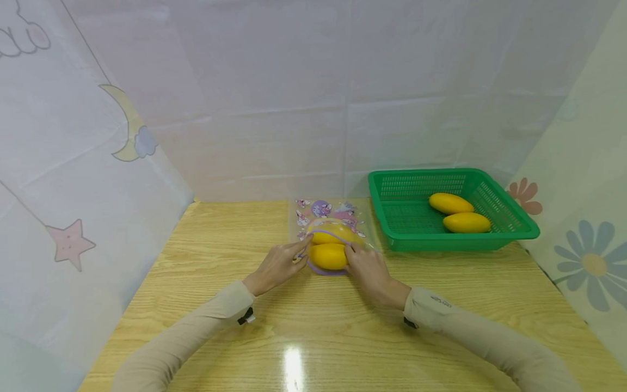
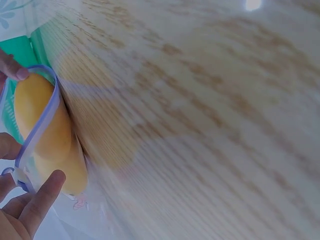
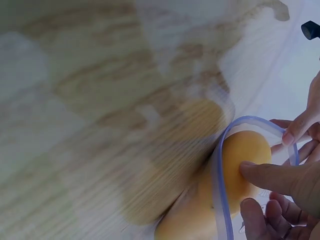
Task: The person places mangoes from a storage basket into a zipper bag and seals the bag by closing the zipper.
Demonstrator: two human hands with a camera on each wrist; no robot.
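Note:
A clear zip bag (image 1: 364, 209) with cartoon prints and a purple rim lies on the table, its mouth towards me. One yellow mango (image 1: 328, 257) sits in the mouth; a second mango (image 2: 75, 172) lies deeper, seen through the plastic. At the mouth's left corner, by the slider, my left hand (image 1: 280, 265) pinches the rim, its index finger stretched along the outside. My right hand (image 1: 369, 272) grips the right side of the mouth, with its thumb (image 3: 270, 175) pressed on the front mango and its other fingers curled outside the bag.
A green plastic basket (image 1: 453, 243) stands at the right back, close beside the bag, with two more mangoes (image 1: 458, 212) in its right half. Printed cloth walls (image 1: 274, 136) close off the back and sides of the wooden table (image 1: 318, 326).

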